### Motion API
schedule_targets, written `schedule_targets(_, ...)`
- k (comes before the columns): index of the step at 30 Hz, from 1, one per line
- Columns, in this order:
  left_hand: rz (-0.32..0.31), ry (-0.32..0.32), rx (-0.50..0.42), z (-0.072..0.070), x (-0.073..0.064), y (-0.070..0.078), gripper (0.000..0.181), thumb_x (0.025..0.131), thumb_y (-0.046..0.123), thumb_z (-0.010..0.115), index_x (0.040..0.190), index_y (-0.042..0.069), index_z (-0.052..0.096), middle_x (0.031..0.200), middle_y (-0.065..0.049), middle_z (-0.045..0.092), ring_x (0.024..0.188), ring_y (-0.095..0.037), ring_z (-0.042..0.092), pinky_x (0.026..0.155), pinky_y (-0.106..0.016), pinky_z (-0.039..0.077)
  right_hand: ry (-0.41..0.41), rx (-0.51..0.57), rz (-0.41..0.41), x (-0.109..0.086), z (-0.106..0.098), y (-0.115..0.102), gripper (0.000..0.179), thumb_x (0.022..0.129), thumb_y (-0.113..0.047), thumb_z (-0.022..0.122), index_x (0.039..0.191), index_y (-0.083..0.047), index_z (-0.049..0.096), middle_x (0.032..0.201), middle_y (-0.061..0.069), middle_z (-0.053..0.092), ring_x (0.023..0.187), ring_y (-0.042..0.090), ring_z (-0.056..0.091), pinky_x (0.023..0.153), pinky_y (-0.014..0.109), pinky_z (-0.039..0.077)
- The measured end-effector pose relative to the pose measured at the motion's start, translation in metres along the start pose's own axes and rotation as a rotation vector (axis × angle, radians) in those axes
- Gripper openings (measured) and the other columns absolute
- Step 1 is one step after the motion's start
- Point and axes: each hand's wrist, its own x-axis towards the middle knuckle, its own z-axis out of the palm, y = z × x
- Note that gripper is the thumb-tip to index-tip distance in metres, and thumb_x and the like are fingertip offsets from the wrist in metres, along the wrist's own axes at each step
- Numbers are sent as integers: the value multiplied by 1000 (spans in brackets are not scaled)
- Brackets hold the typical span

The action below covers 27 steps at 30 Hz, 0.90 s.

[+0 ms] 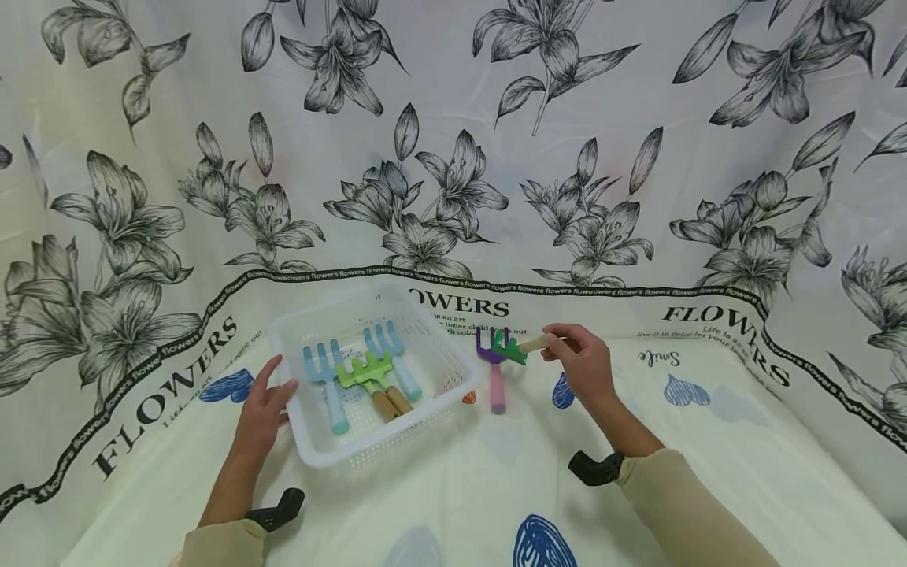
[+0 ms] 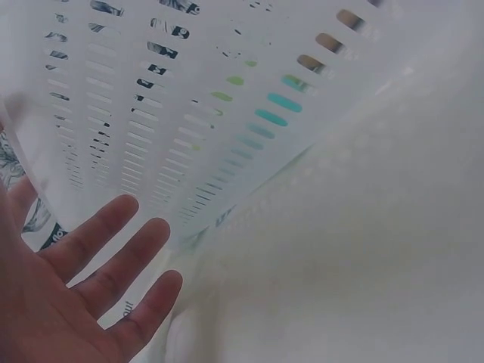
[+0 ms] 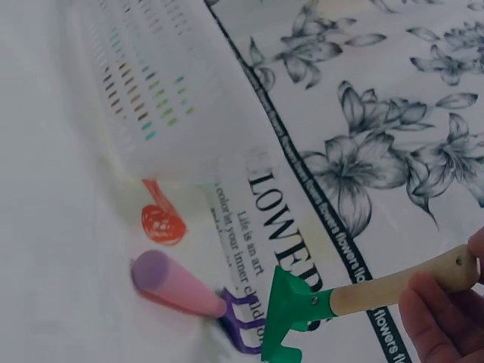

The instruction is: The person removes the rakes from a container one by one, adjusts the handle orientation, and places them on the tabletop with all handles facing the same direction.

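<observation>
My left hand (image 1: 264, 407) holds the left rim of a white plastic basket (image 1: 329, 458), thumb over the edge and fingers outside. In the left wrist view, those fingers (image 2: 121, 268) spread beside the slotted wall. Inside the basket lie two light-blue hand forks, one on the left (image 1: 331, 394) and one on the right (image 1: 397, 358), and two lime-green rakes (image 1: 364, 374) with wooden handles. My right hand (image 1: 583, 358) pinches the wooden handle end of a green toy rake (image 3: 291, 314). Below its head, a purple hand fork with a pink handle (image 1: 498, 390) lies on the cloth.
A pale tablecloth (image 1: 482, 496) with blue leaf prints covers the surface. Behind it hangs a white flower-printed curtain (image 1: 439, 102), with a black lettered band along its lower part. The basket stands left of the purple fork.
</observation>
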Motion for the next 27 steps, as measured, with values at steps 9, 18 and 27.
schedule_targets(9,10,9,13,-1,0,-1,72,101,48,44,158,29,4,151,-26,31,131,-45,40,99,-59,40,-17,-250,-105,-6,-7,19,17,94,-9,63,106,-3,71,96,9,65,74,19,66,67,21,54)
schedule_targets(18,10,9,10,-1,-1,-1,73,100,50,44,158,32,4,151,-25,31,132,-44,39,99,-59,40,-121,-582,-380,-16,-5,34,13,86,-4,68,98,-3,73,91,2,62,74,13,61,65,30,55)
schedule_targets(27,19,-1,10,-1,2,-2,72,101,49,44,158,31,3,150,-26,32,130,-44,41,98,-57,42,-217,-534,-96,-19,-5,48,16,89,-5,64,103,-2,71,98,5,61,81,18,64,62,29,53)
